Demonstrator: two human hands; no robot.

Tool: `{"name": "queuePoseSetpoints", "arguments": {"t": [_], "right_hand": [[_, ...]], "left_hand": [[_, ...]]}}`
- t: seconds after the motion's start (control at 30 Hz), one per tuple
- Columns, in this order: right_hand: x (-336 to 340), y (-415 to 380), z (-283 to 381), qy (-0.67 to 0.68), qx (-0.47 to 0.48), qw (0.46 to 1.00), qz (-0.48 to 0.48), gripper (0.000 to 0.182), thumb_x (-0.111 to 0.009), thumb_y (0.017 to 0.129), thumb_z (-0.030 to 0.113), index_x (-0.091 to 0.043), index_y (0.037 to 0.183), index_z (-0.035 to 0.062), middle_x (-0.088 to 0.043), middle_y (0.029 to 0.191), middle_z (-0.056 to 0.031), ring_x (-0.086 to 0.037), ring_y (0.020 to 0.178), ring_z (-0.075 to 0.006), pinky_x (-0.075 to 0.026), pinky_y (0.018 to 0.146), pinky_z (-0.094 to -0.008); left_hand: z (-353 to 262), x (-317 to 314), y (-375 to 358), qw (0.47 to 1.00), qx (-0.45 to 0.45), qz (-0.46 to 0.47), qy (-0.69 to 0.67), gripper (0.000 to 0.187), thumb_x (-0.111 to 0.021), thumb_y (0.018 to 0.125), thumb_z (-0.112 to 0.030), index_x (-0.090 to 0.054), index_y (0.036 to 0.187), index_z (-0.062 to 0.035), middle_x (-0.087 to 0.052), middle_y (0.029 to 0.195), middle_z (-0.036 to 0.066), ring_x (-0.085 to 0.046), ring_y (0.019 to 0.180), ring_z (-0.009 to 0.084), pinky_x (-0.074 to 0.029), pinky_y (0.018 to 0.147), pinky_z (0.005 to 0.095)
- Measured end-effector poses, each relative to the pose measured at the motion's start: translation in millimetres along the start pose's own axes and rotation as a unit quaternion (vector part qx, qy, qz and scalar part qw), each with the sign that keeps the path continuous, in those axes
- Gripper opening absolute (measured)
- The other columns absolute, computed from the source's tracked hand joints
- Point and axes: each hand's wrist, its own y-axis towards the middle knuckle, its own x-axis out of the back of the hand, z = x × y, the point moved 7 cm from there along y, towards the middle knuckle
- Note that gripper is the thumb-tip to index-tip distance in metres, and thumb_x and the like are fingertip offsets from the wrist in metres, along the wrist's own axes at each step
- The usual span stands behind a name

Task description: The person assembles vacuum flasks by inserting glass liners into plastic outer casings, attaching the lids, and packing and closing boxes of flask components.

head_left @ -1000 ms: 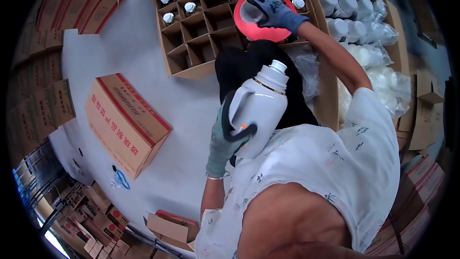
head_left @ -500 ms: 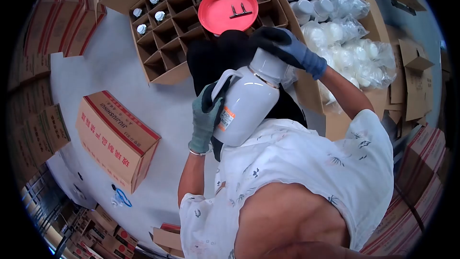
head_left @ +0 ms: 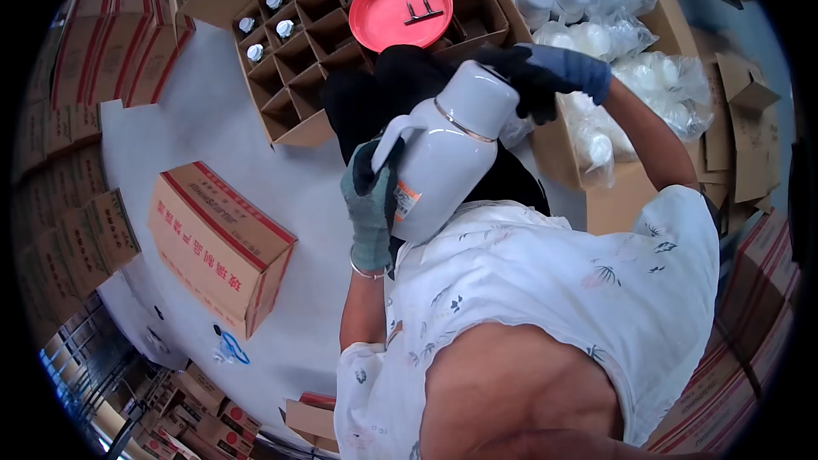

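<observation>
A white thermos jug (head_left: pixel 447 162) with a grey-white cup lid (head_left: pixel 479 100) and an orange label leans over the lap, tilted to the upper right. My left hand (head_left: pixel 372 192), in a grey-green and black glove, is closed round its handle side. At the lid's upper right is my right hand (head_left: pixel 545 77), in a blue-grey and black glove, its dark fingers spread and some right at the lid's edge. Beyond the knees, a red plastic dish (head_left: pixel 375 21) holding small dark metal pieces (head_left: pixel 423 10) rests on a divided carton.
The divided carton (head_left: pixel 294 132) holds several white-capped bottles. On the right, an open box (head_left: pixel 567 149) contains white cups and plastic-bagged white parts. A closed carton (head_left: pixel 217 243) stands on the floor at left, with stacked boxes (head_left: pixel 111 43) behind it.
My right hand has shifted from over the lid's top to its right side, with its fingers loosened. The left hand keeps its hold. The view has shifted slightly.
</observation>
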Motion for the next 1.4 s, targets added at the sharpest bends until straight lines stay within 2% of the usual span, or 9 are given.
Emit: {"name": "queuePoseSetpoints", "arguments": {"t": [0.2, 0.5, 0.8, 1.0, 1.13, 1.23, 1.3, 1.33, 1.4], "right_hand": [[1, -4, 28, -0.028, 0.288, 0.954, -0.081, 0.072, -0.073, 0.078, 0.036, -0.041, 0.138, 0.0126, -0.040, 0.140, -0.0094, -0.033, 0.132, -0.0218, -0.031, 0.109, -0.0374], [27, 66, 59, -0.054, 0.342, 0.902, -0.257, 0.037, -0.067, 0.083, 0.032, -0.064, 0.107, 0.0037, -0.063, 0.086, -0.0091, -0.060, 0.084, -0.0147, -0.050, 0.075, -0.0293], [87, 161, -214, -0.291, -0.115, 0.926, -0.213, 0.044, -0.060, 0.079, 0.032, -0.059, 0.116, 0.0086, -0.062, 0.108, -0.0213, -0.059, 0.099, -0.0372, -0.046, 0.089, -0.0447], [162, 153, -112, -0.136, 0.183, 0.868, -0.442, 0.043, -0.065, 0.079, 0.038, -0.062, 0.111, 0.0092, -0.066, 0.097, -0.0156, -0.064, 0.088, -0.0291, -0.050, 0.080, -0.0379], [181, 131, -42, -0.169, 0.057, 0.902, -0.394, 0.046, -0.064, 0.078, 0.046, -0.064, 0.106, 0.0081, -0.067, 0.096, -0.0162, -0.064, 0.086, -0.0318, -0.050, 0.077, -0.0387], [132, 169, -115, -0.636, 0.042, 0.749, -0.180, 0.051, -0.069, 0.072, 0.043, -0.061, 0.107, 0.0064, -0.064, 0.102, -0.0198, -0.063, 0.092, -0.0344, -0.051, 0.079, -0.0436], [100, 160, -180, -0.306, -0.095, 0.924, -0.208, 0.062, -0.068, 0.071, 0.038, -0.052, 0.126, 0.0134, -0.050, 0.129, -0.0212, -0.056, 0.108, -0.0359, -0.045, 0.094, -0.0414], [74, 173, -202, -0.357, -0.052, 0.909, -0.210, 0.066, -0.068, 0.072, 0.036, -0.047, 0.131, 0.0146, -0.046, 0.133, -0.0210, -0.052, 0.114, -0.0364, -0.042, 0.098, -0.0410], [52, 180, -242, -0.425, -0.058, 0.864, -0.263, 0.065, -0.068, 0.074, 0.032, -0.046, 0.132, 0.0124, -0.046, 0.133, -0.0206, -0.050, 0.117, -0.0355, -0.041, 0.098, -0.0417]], "left_hand": [[14, -6, 14, 0.987, 0.106, 0.013, -0.119, 0.025, -0.054, 0.084, -0.004, -0.058, 0.109, 0.0015, -0.063, 0.099, 0.008, -0.059, 0.087, 0.0147, -0.047, 0.080, 0.0271], [-26, -37, -40, 0.972, -0.168, 0.024, 0.162, 0.030, -0.059, 0.080, 0.005, -0.051, 0.109, 0.0016, -0.052, 0.121, 0.016, -0.053, 0.109, 0.0275, -0.040, 0.092, 0.0332], [23, 84, 9, 0.998, 0.012, 0.021, -0.062, 0.052, -0.036, 0.099, -0.038, -0.057, 0.118, 0.0054, -0.061, 0.116, 0.016, -0.057, 0.109, 0.0235, -0.032, 0.105, 0.0363], [-26, 43, 178, 0.995, -0.083, 0.057, 0.001, 0.037, -0.038, 0.098, -0.020, -0.059, 0.115, 0.0052, -0.062, 0.115, 0.014, -0.058, 0.108, 0.0223, -0.042, 0.097, 0.0324], [-60, -61, 229, 0.961, -0.098, 0.259, 0.000, 0.031, -0.044, 0.095, -0.015, -0.059, 0.113, 0.0051, -0.063, 0.111, 0.012, -0.060, 0.103, 0.0190, -0.044, 0.094, 0.0309], [-56, -109, 228, 0.920, -0.179, 0.346, 0.046, 0.028, -0.048, 0.092, -0.013, -0.061, 0.111, 0.0024, -0.065, 0.106, 0.011, -0.060, 0.101, 0.0171, -0.045, 0.091, 0.0302], [-49, -124, 210, 0.846, -0.338, 0.381, 0.157, 0.028, -0.049, 0.093, -0.015, -0.062, 0.112, 0.0001, -0.065, 0.107, 0.009, -0.060, 0.101, 0.0154, -0.044, 0.091, 0.0294], [-1, -120, 218, 0.900, -0.029, 0.420, 0.111, 0.030, -0.049, 0.094, -0.019, -0.061, 0.116, -0.0026, -0.065, 0.107, 0.009, -0.059, 0.100, 0.0154, -0.043, 0.090, 0.0285], [-8, -120, 212, 0.910, 0.002, 0.412, 0.052, 0.030, -0.050, 0.093, -0.020, -0.062, 0.115, -0.0035, -0.065, 0.107, 0.009, -0.059, 0.099, 0.0158, -0.043, 0.090, 0.0283]]}}
